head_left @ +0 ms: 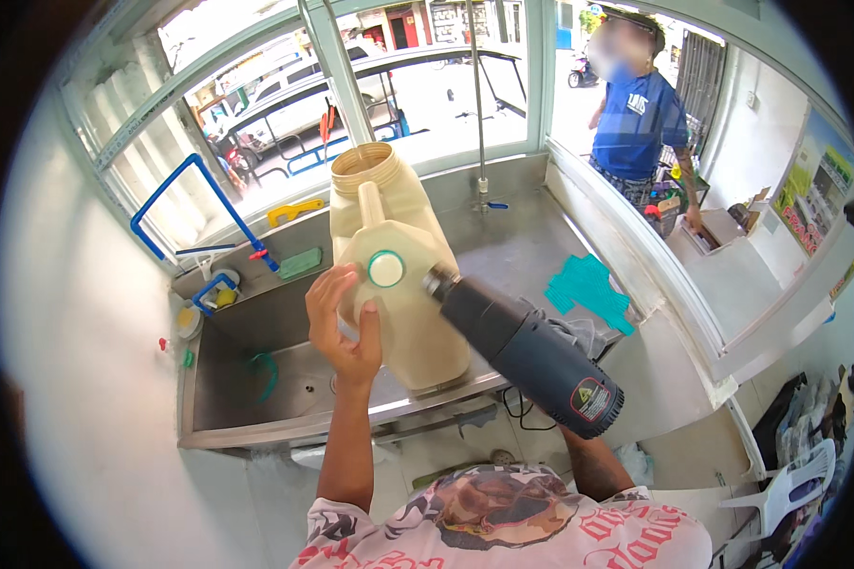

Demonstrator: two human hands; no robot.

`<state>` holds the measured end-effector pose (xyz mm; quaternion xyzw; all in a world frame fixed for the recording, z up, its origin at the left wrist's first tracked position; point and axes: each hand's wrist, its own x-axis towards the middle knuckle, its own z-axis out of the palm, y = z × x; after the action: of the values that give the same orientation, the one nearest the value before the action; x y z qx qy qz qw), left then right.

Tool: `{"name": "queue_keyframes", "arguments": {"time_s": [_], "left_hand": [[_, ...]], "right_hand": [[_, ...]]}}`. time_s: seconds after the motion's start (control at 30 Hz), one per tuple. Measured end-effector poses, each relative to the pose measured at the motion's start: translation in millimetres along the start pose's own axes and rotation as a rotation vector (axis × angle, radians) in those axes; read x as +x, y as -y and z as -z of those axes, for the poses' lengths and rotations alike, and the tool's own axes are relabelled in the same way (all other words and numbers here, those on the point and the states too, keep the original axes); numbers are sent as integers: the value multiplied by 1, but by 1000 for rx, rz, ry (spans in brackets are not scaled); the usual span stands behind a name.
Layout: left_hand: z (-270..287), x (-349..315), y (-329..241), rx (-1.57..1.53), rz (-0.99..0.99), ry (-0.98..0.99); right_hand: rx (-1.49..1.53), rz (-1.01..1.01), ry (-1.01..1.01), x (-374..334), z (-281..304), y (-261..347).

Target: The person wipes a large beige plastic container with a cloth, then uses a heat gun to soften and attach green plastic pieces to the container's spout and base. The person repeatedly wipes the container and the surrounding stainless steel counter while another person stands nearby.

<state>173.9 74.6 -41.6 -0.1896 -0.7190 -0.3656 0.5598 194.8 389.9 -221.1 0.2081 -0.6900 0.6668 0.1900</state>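
Observation:
A large beige plastic jug (413,337) stands at the sink, its wide threaded mouth uncovered and a moulded handle below it. On its near face is a round white cap (386,270) with a teal rim. My left hand (343,327) is beside this cap, fingers and thumb spread; whether they touch the jug I cannot tell. A dark heat gun (517,346) is held up on the right, its metal nozzle pointing toward the cap from a short way off. My right forearm (593,465) leads up behind the gun, which hides the hand and its grip.
The stainless steel sink (256,437) has a deep basin at left and a drainboard at right. A teal cloth or mat (590,292), green sponge (300,263), yellow tool (295,211) and blue pipe (228,199) are around it. Beyond the window stands a person (640,123) in blue.

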Motion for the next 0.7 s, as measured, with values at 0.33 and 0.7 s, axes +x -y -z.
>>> {"name": "queue_keyframes", "arguments": {"time_s": [0.33, 0.7], "left_hand": [[-11, 49, -15, 280, -129, 417], [-4, 60, -21, 450, -197, 562]], "right_hand": [[-75, -42, 167, 77, 42, -16], [-161, -8, 247, 131, 70, -26]]}}
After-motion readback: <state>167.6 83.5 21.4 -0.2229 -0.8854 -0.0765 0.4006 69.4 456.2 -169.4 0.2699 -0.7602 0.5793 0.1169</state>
